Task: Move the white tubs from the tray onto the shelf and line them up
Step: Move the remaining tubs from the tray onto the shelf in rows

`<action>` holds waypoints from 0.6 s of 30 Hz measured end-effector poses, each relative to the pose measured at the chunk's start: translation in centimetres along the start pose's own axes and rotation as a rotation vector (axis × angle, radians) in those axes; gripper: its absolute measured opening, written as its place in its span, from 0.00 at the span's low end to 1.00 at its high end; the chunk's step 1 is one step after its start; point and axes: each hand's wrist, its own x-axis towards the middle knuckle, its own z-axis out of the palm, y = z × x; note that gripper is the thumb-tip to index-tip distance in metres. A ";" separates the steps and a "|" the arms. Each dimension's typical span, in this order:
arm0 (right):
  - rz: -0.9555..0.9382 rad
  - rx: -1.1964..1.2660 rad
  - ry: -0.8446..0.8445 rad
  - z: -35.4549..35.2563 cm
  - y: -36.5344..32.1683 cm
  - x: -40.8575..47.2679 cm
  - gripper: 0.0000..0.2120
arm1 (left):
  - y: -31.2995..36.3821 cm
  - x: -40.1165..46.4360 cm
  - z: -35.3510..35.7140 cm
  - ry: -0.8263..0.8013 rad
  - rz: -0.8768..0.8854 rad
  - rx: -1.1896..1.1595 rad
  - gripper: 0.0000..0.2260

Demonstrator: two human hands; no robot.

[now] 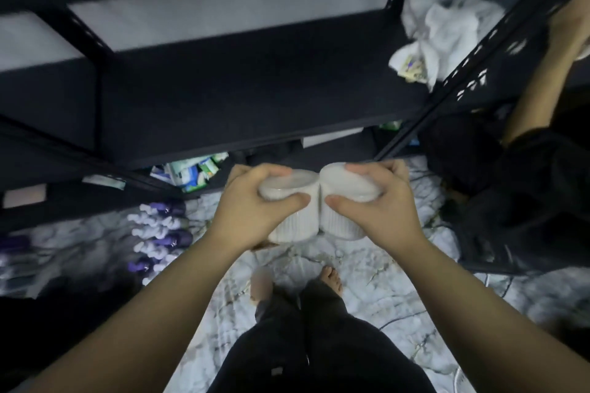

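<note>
The left hand point(255, 204) and right hand point(376, 201) each clasp one white tub point(287, 201), side by side and touching; the bare shelf point(255, 89) lies directly ahead and above.

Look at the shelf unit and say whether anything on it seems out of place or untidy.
A crumpled white cloth lies bunched at the right end of the dark shelf, with printed packaging poking from under it. The rest of that shelf board is bare.
</note>
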 end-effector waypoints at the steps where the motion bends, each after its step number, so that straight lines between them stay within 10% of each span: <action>1: -0.030 0.004 0.000 -0.4 -1.0 0.0 0.25 | 0.9 -0.3 -0.7 0.006 0.011 -0.012 0.23; 18: -0.436 0.080 -0.038 -6.5 -16.3 2.6 0.23 | 13.1 -5.4 -10.0 0.257 0.231 -0.159 0.23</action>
